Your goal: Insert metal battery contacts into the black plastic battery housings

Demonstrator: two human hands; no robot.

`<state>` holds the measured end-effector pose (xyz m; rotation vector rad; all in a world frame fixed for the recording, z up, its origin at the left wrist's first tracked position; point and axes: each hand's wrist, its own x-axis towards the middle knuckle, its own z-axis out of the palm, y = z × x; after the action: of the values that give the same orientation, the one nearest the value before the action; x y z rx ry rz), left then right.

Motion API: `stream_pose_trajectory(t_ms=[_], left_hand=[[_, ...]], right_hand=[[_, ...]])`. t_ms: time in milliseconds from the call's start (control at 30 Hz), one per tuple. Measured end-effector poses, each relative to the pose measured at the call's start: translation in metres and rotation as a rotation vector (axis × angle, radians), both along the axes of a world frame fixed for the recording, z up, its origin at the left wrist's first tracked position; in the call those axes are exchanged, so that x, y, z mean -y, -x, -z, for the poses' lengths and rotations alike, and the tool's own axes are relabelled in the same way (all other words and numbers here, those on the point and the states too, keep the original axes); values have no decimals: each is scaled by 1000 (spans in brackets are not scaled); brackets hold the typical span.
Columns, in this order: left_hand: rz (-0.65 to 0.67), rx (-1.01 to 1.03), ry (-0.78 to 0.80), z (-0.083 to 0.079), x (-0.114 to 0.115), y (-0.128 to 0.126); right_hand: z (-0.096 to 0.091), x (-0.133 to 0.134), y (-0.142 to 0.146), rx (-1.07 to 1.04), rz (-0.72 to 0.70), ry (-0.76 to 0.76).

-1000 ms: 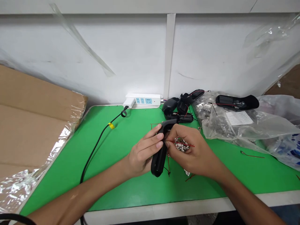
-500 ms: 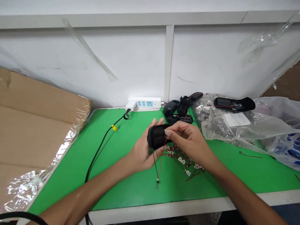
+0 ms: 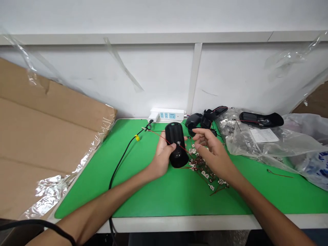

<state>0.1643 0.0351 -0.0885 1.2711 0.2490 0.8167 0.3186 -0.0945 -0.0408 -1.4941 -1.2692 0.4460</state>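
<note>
Left hand (image 3: 161,160) grips the black plastic housing (image 3: 176,150), seemingly light and stiff, best held at its barrel; right hand (image 3: 211,148) open, released.

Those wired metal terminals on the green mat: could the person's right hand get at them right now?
Probably yes. The right hand is open, empty and hovering right by the wired metal terminals, with nothing solid between them. The black plastic housing held in the left hand sits off to one side.
</note>
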Motion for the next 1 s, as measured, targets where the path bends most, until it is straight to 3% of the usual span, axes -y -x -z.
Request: stream_pose_trajectory(t_ms=[167, 367, 733, 1000], left_hand=[[134, -17, -221, -4, 8, 11], [46, 14, -541, -7, 15, 13], [53, 19, -570, -5, 23, 12], [33, -35, -472, -3, 32, 9]], right_hand=[[15, 3, 8, 361, -195, -133], [25, 3, 17, 504, -183, -178], [31, 1, 20, 488, -193, -207], [30, 1, 24, 411, -187, -106]])
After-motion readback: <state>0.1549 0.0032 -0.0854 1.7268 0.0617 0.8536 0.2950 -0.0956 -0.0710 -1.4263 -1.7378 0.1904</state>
